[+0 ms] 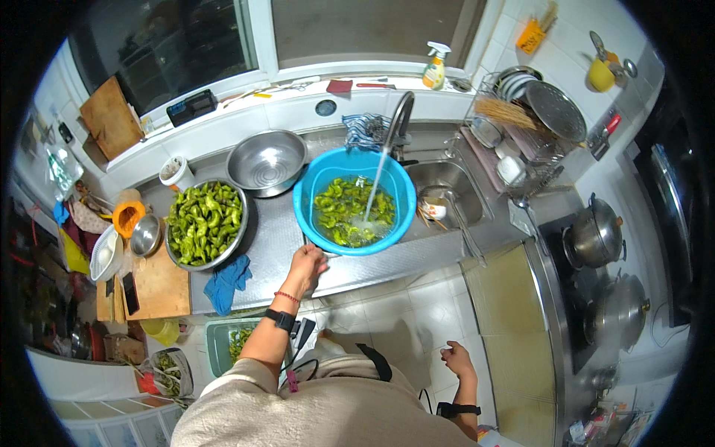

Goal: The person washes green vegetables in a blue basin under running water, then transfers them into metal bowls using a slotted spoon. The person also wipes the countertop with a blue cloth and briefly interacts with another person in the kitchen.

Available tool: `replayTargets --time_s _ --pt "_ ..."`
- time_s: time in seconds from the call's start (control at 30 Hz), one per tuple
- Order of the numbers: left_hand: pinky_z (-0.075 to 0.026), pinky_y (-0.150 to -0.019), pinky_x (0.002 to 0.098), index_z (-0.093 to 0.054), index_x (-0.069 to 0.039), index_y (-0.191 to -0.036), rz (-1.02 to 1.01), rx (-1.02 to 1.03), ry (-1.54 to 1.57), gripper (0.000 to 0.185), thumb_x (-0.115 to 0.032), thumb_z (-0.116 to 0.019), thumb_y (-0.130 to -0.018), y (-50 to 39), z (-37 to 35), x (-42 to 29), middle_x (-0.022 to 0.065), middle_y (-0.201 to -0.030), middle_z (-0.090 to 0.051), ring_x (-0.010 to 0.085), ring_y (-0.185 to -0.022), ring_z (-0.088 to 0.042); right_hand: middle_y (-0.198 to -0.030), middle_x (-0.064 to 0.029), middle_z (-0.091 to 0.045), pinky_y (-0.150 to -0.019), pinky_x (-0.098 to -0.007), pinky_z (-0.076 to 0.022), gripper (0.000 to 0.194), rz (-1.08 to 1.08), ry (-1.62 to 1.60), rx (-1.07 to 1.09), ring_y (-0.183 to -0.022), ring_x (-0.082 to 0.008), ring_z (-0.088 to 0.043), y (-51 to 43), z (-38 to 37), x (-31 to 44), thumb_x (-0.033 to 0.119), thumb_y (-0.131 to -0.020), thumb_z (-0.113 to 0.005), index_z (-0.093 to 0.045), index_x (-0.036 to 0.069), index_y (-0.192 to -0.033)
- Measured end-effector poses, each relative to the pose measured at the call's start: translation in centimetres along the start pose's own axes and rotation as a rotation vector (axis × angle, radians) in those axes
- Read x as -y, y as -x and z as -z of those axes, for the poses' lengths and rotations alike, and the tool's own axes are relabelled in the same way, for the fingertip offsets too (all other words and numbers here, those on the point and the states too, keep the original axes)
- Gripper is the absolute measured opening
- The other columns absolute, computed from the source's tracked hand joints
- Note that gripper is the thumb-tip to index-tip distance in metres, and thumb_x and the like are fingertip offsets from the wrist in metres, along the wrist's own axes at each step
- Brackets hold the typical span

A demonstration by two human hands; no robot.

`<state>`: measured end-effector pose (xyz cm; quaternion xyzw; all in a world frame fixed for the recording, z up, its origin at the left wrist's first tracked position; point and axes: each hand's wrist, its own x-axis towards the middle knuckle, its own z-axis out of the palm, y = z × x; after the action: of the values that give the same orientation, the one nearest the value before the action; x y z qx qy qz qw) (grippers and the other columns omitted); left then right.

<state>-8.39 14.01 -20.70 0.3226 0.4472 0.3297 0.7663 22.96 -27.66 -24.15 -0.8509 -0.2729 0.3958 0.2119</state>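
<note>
A blue plastic basin (pixel 301 195) straddles the steel counter and the sink edge. Green peppers (pixel 341 204) lie in water inside it, and a stream runs onto them from the curved faucet (pixel 403 106). My left hand (pixel 307 267) is at the basin's front left rim, its fingers bent; a thin pale glint shows by the fingertips, and I cannot tell whether it is something held. Low on the right, my right hand (pixel 459 360) hangs over the floor with loosely curled fingers, and nothing is visible in it. Left of the basin, a metal bowl (pixel 244 232) is heaped with green peppers.
Behind that bowl stands a wide steel basin (pixel 268 159). A blue cloth (pixel 228 285) hangs over the counter's front edge near a wooden cutting board (pixel 162 293). The sink (pixel 469 195) and a dish rack (pixel 503 139) are right. Below, a green tub (pixel 218 346) holds more peppers.
</note>
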Motion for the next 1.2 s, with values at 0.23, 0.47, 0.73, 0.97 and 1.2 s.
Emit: replayTargets --time_s 0.23,0.47,0.73,0.97,1.2 --pt "-0.055 -0.079 0.0419 -0.049 -0.002 -0.109 -0.068 -0.186 0.58 0.023 -0.017 -0.055 -0.093 -13.1 5.1 -9.5 0.0122 -0.108 -0.051 0.0274 -0.096 -0.056 -0.093 -0.0124 -0.068 -0.063 -0.0291 -0.051 0.051 0.001 0.076 0.053 -0.077 -0.0165 -0.065 -2.6 -2.2 5.1 0.018 -0.088 -0.062 -0.047 -0.005 -0.131" --pt "-0.047 -0.09 0.0401 -0.054 -0.002 -0.111 -0.301 -0.288 0.931 0.024 -0.018 -0.05 -0.094 -16.7 5.7 -14.3 0.0121 -0.109 -0.056 0.0237 -0.099 -0.057 -0.099 -0.019 -0.069 -0.083 -0.0346 -0.051 0.049 -0.119 0.059 0.034 -0.092 -0.028 -0.067 -1.2 -3.2 8.9 0.023 -0.087 -0.062 -0.052 -0.004 -0.127" --pt "-0.048 -0.075 0.0345 -0.053 -0.006 -0.087 -0.256 -0.367 0.48 0.007 -0.012 -0.055 -0.086 -12.8 5.8 -6.7 0.0056 -0.084 -0.052 0.0188 -0.079 -0.053 -0.1 -0.0196 -0.067 -0.077 -0.0357 -0.0519 0.047 0.066 0.092 -0.381 -0.087 -0.0325 -0.066 -2.9 -0.3 9.2 0.015 -0.084 -0.066 -0.052 -0.004 -0.124" --pt "-0.036 -0.05 0.0272 -0.045 -0.012 -0.077 0.112 -0.16 0.096 0.014 -0.005 -0.056 -0.084 -5.7 -0.5 -1.4 -0.0021 -0.066 -0.041 0.0116 -0.055 -0.041 -0.123 -0.0258 -0.052 -0.097 -0.0469 -0.0417 0.06 0.237 0.471 -0.729 -0.113 -0.0406 -0.051 -13.3 9.1 13.4 0.017 -0.079 -0.07 -0.045 -0.002 -0.13" --pt "-0.048 -0.067 0.0282 -0.054 -0.003 -0.109 -0.015 -0.311 0.06 0.025 -0.006 -0.057 -0.085 -0.7 -2.3 -1.6 0.0037 -0.092 -0.058 0.0138 -0.08 -0.056 -0.121 -0.0244 -0.055 -0.087 -0.049 -0.0481 0.069 0.096 0.617 -0.394 -0.108 -0.0421 -0.057 -22.3 13.1 18.4 0.025 -0.078 -0.069 -0.039 0.006 -0.137"
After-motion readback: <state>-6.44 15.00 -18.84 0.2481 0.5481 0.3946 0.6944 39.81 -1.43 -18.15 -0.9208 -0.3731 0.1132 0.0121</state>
